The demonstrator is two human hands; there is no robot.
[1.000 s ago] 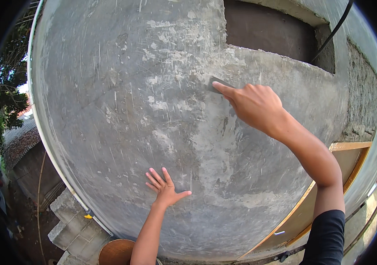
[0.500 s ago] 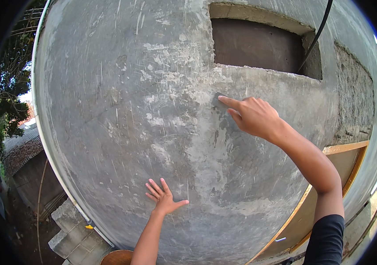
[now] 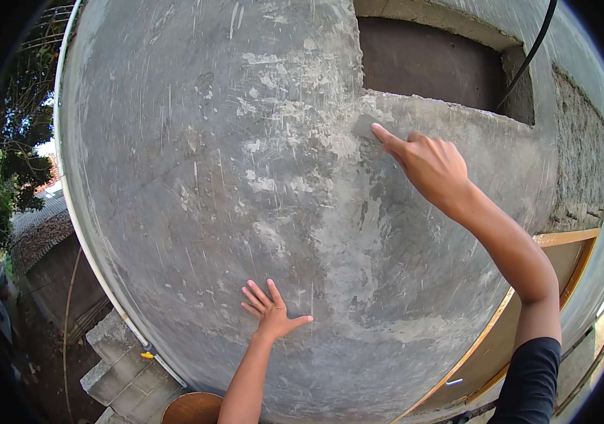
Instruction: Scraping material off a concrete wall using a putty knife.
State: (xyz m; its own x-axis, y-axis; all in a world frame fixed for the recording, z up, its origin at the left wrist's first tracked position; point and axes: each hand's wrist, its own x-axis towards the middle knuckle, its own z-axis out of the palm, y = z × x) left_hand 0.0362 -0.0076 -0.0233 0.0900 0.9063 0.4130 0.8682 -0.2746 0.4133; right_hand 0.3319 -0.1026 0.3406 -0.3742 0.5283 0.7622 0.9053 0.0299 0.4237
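In front of me rises a grey plastered wall, scratched and mottled with pale patches. My right hand is raised below the left corner of the wall opening, its index finger stretched to the surface and the other fingers curled. At that fingertip is a small dark grey patch; whether it is a thin piece under the finger or a mark on the wall is unclear. Lower and to the left, my left hand lies against the wall with its fingers spread, holding nothing.
A recessed opening with a dark panel is at the upper right, crossed by a black cable. A wood-framed door stands lower right. Along the left edge run a white pipe and stacked grey blocks, near a brown round object.
My right hand has moved up the wall toward the opening, and the dark patch at its fingertip shifted along. The view has swung slightly left. My left hand stays spread on the wall.
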